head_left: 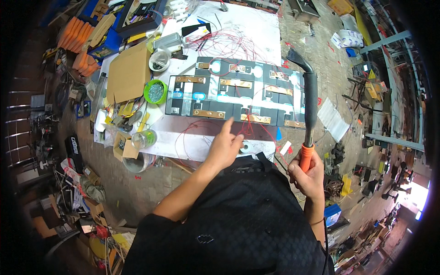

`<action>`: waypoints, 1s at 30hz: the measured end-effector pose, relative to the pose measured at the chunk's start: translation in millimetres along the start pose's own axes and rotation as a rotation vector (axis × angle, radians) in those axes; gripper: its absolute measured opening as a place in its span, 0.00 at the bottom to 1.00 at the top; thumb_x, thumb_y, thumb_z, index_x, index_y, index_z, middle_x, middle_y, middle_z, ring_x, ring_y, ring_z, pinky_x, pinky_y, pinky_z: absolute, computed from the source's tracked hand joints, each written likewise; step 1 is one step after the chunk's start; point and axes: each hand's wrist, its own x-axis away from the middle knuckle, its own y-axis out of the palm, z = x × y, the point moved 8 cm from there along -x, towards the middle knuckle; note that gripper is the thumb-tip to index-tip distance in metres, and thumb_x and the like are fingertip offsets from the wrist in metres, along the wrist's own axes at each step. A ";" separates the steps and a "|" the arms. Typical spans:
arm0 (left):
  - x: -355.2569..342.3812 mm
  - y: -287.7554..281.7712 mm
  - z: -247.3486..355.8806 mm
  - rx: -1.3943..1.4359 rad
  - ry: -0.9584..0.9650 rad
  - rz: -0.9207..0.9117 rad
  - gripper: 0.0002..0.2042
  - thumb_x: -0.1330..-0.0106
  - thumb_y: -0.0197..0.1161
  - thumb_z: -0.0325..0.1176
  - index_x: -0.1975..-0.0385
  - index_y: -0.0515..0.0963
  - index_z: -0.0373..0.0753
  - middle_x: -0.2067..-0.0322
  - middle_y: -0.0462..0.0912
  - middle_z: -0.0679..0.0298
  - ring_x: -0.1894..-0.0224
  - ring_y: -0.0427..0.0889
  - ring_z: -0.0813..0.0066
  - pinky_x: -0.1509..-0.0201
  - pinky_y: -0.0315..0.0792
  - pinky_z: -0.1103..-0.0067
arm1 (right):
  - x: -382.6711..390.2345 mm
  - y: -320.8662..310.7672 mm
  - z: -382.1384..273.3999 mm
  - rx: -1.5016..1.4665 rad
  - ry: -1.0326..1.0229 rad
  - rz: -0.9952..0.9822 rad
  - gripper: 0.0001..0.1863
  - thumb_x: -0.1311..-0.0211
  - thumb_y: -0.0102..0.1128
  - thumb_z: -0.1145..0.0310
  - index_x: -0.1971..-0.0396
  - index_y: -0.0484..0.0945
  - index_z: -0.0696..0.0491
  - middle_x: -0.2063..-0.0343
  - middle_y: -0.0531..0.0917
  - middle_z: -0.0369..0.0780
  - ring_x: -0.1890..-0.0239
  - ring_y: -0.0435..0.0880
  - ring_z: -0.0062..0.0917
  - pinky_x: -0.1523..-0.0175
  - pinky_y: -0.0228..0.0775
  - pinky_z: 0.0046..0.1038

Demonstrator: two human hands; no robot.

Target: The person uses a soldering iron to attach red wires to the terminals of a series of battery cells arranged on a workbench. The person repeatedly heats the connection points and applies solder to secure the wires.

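Here's the long tool (310,101), standing up from my right hand (308,173), my fingers wrapped firmly around its orange grip, its bent black head angled up and to the left. Its shaft crosses in front of the right end of the black block (232,110), which lies on the white tabletop (256,23); I can't tell if the two touch. Over to my left hand (224,149): nothing held, index finger stretched toward the block's near edge, thumb apart, other fingers curled. Contact there? Can't tell. Copper strips (208,113) dot the block's top, and thin red wires (220,43) tangle behind it, with more looping beside my fingertip. Left of the block, a green bowl (145,93) holds small metal pieces (156,92), just beside a brown cardboard piece (129,71); nearer me stands a clear jar (145,139).
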 end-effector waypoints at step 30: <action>95.5 -33.2 96.0 -0.242 0.460 -0.023 0.10 0.36 0.73 0.27 0.55 0.88 0.39 0.68 0.85 0.63 0.70 0.86 0.72 0.67 0.78 0.76 | -34.4 96.6 15.0 0.106 0.018 -0.304 0.21 0.36 0.74 0.73 0.48 0.74 0.57 0.70 0.80 0.31 0.68 0.78 0.13 0.63 0.73 0.20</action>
